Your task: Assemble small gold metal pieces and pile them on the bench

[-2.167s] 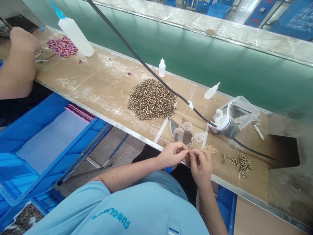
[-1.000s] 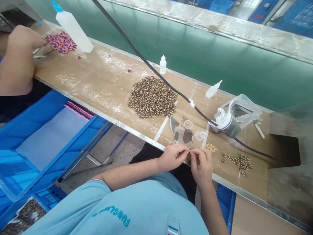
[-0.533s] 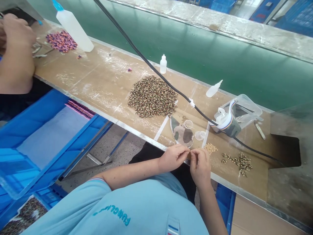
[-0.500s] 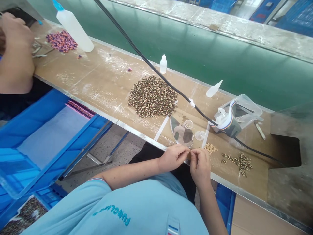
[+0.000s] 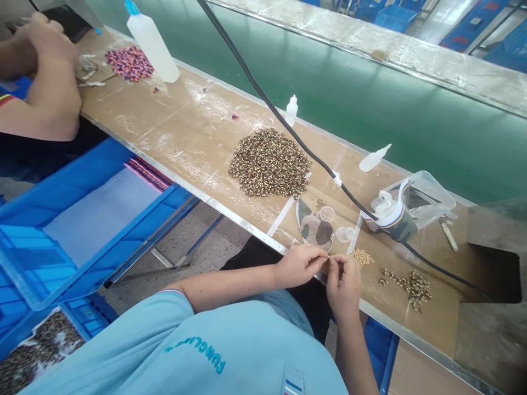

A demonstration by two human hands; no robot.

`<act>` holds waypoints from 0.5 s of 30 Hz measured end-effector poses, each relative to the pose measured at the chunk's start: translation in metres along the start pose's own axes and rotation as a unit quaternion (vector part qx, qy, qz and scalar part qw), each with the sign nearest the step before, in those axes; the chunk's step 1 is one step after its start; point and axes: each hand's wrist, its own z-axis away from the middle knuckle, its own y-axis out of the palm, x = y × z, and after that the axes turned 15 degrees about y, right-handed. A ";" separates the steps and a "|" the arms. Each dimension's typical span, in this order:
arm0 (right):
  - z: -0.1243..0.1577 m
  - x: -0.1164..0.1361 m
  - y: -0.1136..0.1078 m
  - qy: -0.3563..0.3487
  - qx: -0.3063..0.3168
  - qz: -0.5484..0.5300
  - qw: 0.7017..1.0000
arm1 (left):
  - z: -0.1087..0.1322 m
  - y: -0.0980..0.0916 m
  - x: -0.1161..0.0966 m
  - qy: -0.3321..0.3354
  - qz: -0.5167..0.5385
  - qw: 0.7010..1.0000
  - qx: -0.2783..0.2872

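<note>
A long work surface (image 5: 193, 148) is stretched across the view, with a green conveyor belt (image 5: 349, 104) running behind it and one blue plastic crate (image 5: 82, 230) placed below its near edge. One black cable (image 5: 313, 153) is laid diagonally over the surface. One clear plastic box (image 5: 415, 203) is set near the right end, with a striped band around part of it.

Three plastic bottles are seen: a large bottle (image 5: 152, 49) stands at the far left, a small bottle (image 5: 291, 109) stands mid-surface, and a tilted bottle (image 5: 374, 158) is placed nearer the box. Four bead piles are counted: a large mottled brown pile (image 5: 269, 163), a pink-and-purple pile (image 5: 129, 63), a small pale pile (image 5: 362, 257) and a small mottled pile (image 5: 411, 288). One camouflage-patterned scrap (image 5: 315, 229) is placed between the large pile and the near edge, with two small clear cups (image 5: 345, 234) just beside it.

Both forearms are extended from a light blue shirt (image 5: 164, 351). The left hand (image 5: 298, 266) and right hand (image 5: 343, 288) are brought together over the near edge, just left of the small pale pile. Their fingertips (image 5: 323, 257) are pinched closely together, and whether anything is grasped is too small to tell. A co-worker's hands (image 5: 51, 41) are kept well apart at the upper left.
</note>
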 end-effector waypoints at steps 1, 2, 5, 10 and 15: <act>0.000 0.000 0.000 0.000 0.001 -0.001 1.000 | 0.000 0.000 0.000 0.000 0.001 1.000 -0.001; 0.000 0.000 -0.001 0.001 0.002 -0.001 1.000 | 0.000 0.000 -0.001 -0.001 0.001 1.000 -0.003; -0.001 0.001 -0.002 -0.001 0.002 -0.002 1.000 | 0.001 0.000 -0.002 -0.007 0.001 1.000 -0.009; -0.001 0.001 -0.003 -0.009 0.013 -0.005 1.000 | 0.000 -0.001 -0.004 -0.014 0.007 1.000 -0.013; -0.001 0.000 -0.004 -0.004 0.026 -0.004 1.000 | 0.001 0.000 -0.004 -0.001 0.001 1.000 -0.015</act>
